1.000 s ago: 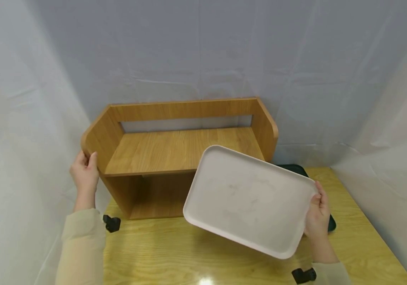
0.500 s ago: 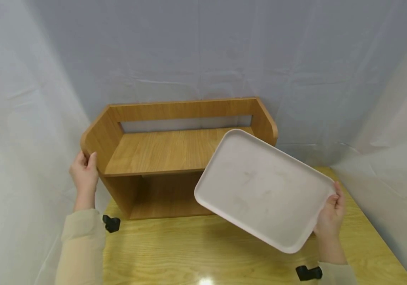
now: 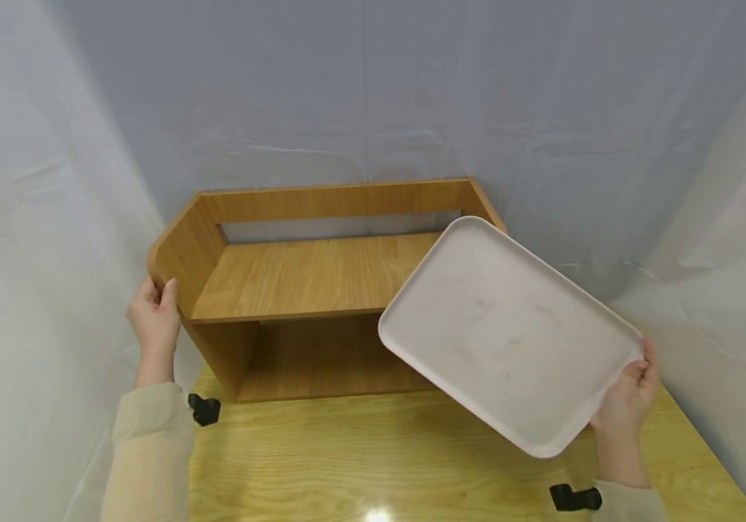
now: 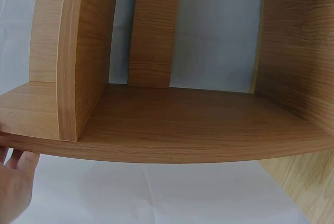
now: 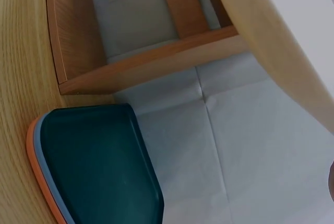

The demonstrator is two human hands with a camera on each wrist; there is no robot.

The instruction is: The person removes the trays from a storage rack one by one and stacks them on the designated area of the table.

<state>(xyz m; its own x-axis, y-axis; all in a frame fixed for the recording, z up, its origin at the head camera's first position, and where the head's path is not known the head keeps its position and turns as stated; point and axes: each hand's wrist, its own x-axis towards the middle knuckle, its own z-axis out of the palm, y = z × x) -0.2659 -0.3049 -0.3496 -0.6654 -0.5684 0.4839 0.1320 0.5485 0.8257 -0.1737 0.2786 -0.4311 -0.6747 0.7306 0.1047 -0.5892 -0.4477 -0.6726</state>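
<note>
In the head view my right hand (image 3: 627, 395) grips a pale, off-white rectangular tray (image 3: 510, 333) by its right short end. The tray is tilted in the air, covering the right part of a wooden desk shelf (image 3: 301, 275). My left hand (image 3: 154, 315) holds the front edge of the shelf's left side panel. The left wrist view has that hand (image 4: 15, 182) at the panel's edge, mostly cut off by the frame. In the right wrist view the tray's underside (image 5: 282, 51) fills the upper right, and only a sliver of the hand shows at the right edge.
A stack of trays, dark green (image 5: 99, 166) over blue-grey (image 5: 44, 161) and orange (image 5: 39, 174), lies on the wood-grain table (image 3: 320, 457) right of the shelf. White sheeting (image 3: 373, 94) hangs behind and at both sides.
My right hand has carried the pale tray to the right, its far corner rising and its tilt growing. It now hides the green tray in the head view. My left hand stays put.
</note>
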